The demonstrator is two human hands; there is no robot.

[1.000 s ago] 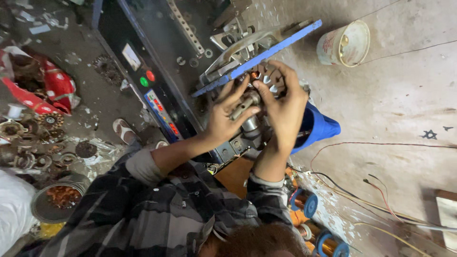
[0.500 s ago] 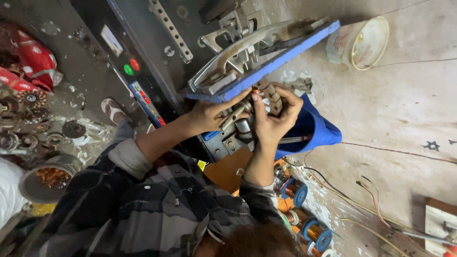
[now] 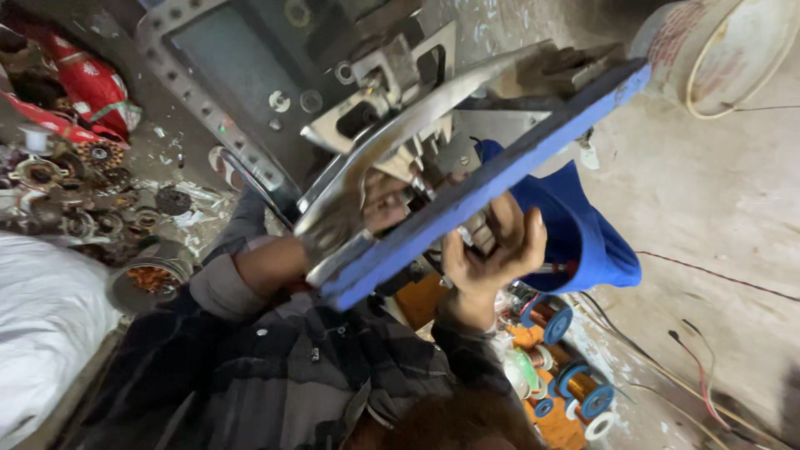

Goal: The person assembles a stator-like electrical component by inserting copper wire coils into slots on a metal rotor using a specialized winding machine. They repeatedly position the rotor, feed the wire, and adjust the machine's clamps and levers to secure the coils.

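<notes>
A machine's blue-edged bar [image 3: 517,167] and a blurred steel lever [image 3: 392,142] cross the middle of the view and cover much of both hands. My right hand [image 3: 496,250] shows just below the bar, its fingers curled around a small grey metal part [image 3: 477,232] that is mostly hidden. My left hand [image 3: 379,204] sits behind the lever and bar. Only a blurred patch of it shows, so its grip is unclear. Both plaid-sleeved forearms reach up to the same spot on the machine.
A blue plastic tub [image 3: 587,237] sits right of my hands and a pale bucket [image 3: 721,50] at top right. Copper wire spools [image 3: 575,379] and loose wires [image 3: 708,358] lie at lower right. A heap of metal parts [image 3: 75,200], a bowl of scrap [image 3: 148,279] and a white sack [image 3: 42,325] are at left.
The view has closed in on the machine. The blue bar and steel lever now hide the metal part and most of my left hand, which both showed clearly before.
</notes>
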